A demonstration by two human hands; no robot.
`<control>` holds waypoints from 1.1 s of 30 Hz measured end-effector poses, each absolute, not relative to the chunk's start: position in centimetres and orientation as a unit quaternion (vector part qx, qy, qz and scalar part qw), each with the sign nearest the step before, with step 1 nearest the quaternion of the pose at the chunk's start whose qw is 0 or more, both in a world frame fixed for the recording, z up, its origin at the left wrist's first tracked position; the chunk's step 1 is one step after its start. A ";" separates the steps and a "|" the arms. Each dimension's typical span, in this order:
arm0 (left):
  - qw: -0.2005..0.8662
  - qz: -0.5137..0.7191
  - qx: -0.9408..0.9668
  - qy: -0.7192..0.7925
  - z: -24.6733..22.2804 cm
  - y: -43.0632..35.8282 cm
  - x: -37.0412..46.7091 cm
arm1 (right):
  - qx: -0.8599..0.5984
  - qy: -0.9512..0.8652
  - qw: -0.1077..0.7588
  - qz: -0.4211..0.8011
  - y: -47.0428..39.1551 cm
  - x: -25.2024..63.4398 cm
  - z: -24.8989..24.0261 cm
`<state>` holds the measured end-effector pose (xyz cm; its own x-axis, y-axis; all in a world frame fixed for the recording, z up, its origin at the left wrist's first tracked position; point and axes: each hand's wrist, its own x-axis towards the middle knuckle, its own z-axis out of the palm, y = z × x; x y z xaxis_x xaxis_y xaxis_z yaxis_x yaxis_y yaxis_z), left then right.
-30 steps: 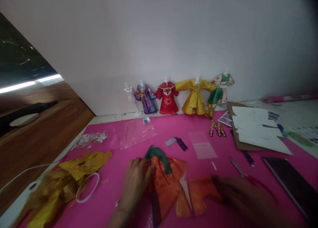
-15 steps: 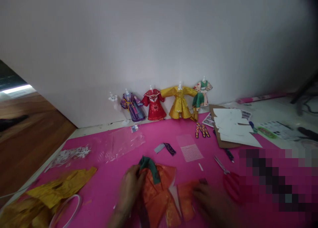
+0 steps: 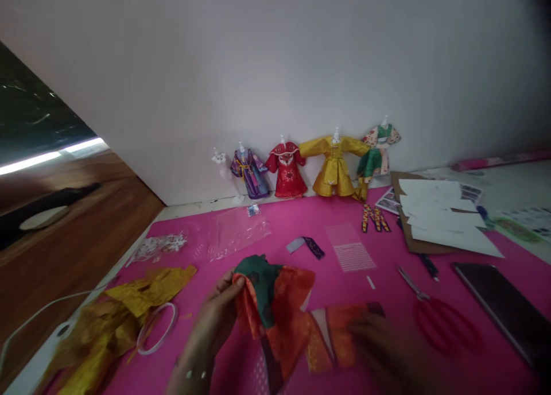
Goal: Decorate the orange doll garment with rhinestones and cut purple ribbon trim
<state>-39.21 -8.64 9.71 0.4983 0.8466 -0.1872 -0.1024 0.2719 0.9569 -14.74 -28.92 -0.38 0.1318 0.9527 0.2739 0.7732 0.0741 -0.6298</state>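
Scissors (image 3: 434,309) and tape ring (image 3: 157,328) flank bare mat (image 3: 344,289).

A worktop covered by a pink mat (image 3: 301,223) carries red-handled scissors (image 3: 439,312), a tape ring (image 3: 157,328), crumpled gold fabric (image 3: 116,320), white papers (image 3: 443,217) and a dark tablet (image 3: 501,306).

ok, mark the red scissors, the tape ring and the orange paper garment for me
red scissors (image 3: 447,325): head view, on the red handle loops.
tape ring (image 3: 169,323): head view, on the ring's right edge.
orange paper garment (image 3: 293,326): head view, on the orange front panel.
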 end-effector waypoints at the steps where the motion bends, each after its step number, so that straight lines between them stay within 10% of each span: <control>1: 0.717 0.334 0.495 0.360 10.0 -8.7 -39.3 | -0.658 -0.648 0.353 0.149 -28.7 -14.8 -0.1; 12: 0.835 0.232 0.458 0.198 11.5 -11.0 -38.8 | -0.643 -0.557 0.443 0.283 -24.3 -16.7 6.6; 24: 0.717 0.143 0.634 0.254 11.8 -11.9 -39.3 | -0.578 -0.477 0.551 0.367 -23.8 -16.5 6.6; 33: 0.709 0.146 0.647 0.238 12.5 -12.5 -38.2 | -0.600 -0.563 0.469 0.320 -25.2 -16.0 7.7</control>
